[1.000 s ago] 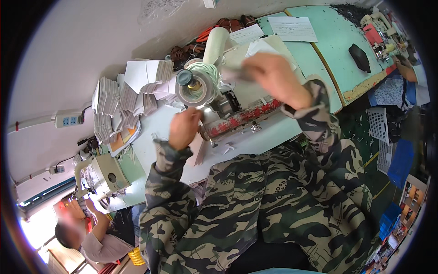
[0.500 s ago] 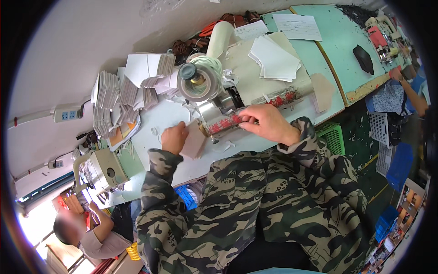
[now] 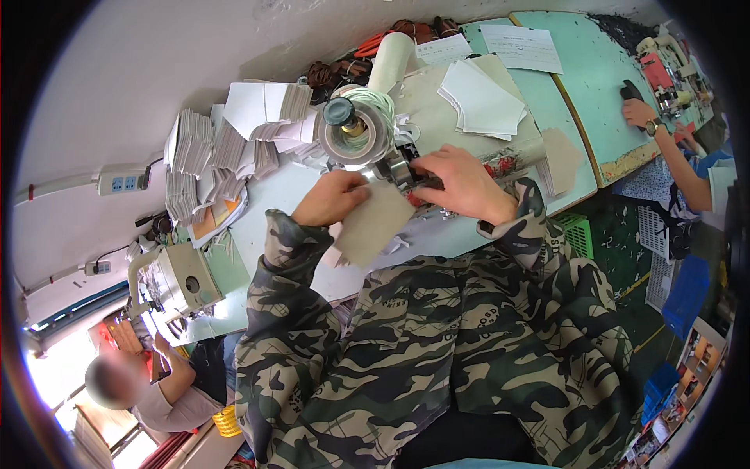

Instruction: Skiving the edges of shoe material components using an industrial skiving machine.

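The left grip [image 3: 332, 198] pinches a beige card [image 3: 376, 223] by the black-knobbed machine [image 3: 379, 148], I can't tell if the right grip [image 3: 466, 185] holds anything, and this card seems part-done, with white card piles [image 3: 248, 108] maybe left

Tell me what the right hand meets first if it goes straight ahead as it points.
The right hand would likely meet the shiny metal machine part just left of its fingertips; depth is unclear, they may already touch.

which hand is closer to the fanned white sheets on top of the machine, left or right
Right. The right hand is just below the fanned white sheets in the picture; the left hand is farther off, to their lower left.
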### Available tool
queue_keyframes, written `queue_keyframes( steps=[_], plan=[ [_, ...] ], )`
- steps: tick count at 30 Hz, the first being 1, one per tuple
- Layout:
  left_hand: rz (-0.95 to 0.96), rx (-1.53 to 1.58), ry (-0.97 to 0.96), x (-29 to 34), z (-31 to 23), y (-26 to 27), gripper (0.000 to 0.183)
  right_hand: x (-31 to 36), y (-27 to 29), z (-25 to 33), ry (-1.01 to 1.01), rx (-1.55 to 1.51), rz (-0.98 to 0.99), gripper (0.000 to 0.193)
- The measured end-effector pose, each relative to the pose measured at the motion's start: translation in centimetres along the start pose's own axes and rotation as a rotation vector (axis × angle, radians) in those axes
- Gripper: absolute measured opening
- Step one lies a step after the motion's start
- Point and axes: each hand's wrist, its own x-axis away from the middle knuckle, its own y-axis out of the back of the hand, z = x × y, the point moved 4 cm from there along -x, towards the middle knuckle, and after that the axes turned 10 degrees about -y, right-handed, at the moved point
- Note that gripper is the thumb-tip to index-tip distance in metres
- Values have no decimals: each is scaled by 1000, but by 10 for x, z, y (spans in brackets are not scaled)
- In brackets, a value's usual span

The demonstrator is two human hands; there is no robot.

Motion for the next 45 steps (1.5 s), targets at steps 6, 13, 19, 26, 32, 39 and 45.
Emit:
queue_keyframes(
  steps=[6, 13, 19, 26, 32, 39, 45],
  plan=[
    [4, 121, 22, -15, -45, -3, 21, -38, -1, 0, 78, 424, 203, 36],
    [225, 445, 42, 25, -35, -25, 24, 2, -9, -7, -307, -590, 249, 14],
    [260, 444, -28, 25, -18, -26, 24, 20, -41, -15, -400, -641, 105, 17],
    [164, 326, 103, 6, 27, 3, 23, 23, -40, 1, -250, -303, 393, 18],
    [145, 230, 84, -11, 13, 18, 21, 7, -9, -2, -211, -293, 186, 28],
    [-152, -99, -156, -22, -49, -4, 20, -25, 19, -6, -12, 221, 9, 37],
    [-327, -605, 267, 30, 24, 2, 27, -22, 104, 8, 166, 124, -638, 23]
  ],
)
